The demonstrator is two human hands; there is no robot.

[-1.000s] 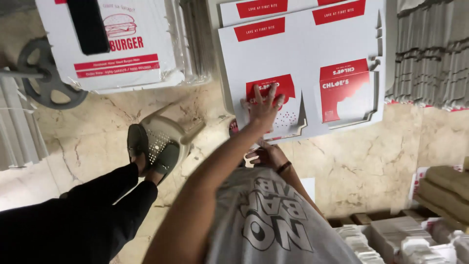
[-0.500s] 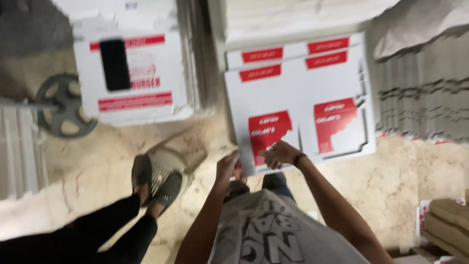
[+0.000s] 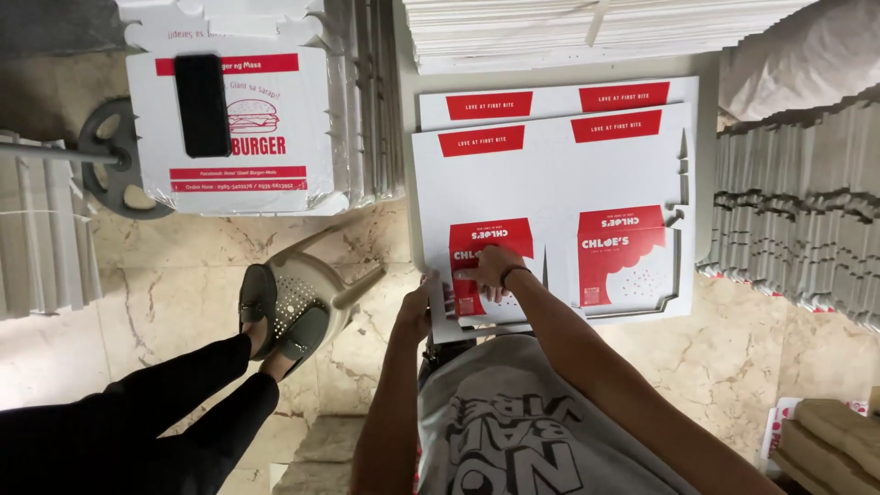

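A flat white die-cut box sheet [image 3: 559, 183] with red panels lies on top of a stack of the same sheets in front of me. My left hand [image 3: 417, 310] grips the sheet's near-left edge, fingers curled around it. My right hand [image 3: 490, 269], with a dark band on the wrist, lies flat on the left red panel, fingers pointing left. My grey printed shirt [image 3: 513, 431] fills the bottom of the view.
Another person's legs in black trousers [image 3: 137, 412] rest grey shoes on a pale plastic stool [image 3: 321, 284]. A black phone [image 3: 202, 103] lies on a wrapped stack of burger-print boxes [image 3: 275, 128]. Cardboard stacks [image 3: 797, 211] stand at right, a metal wheel-shaped base [image 3: 115, 156] at left.
One outstretched hand with spread fingers pulled back from the red panel. Both hands now sit at the sheet's near-left corner, the left on the edge, the right on the panel.
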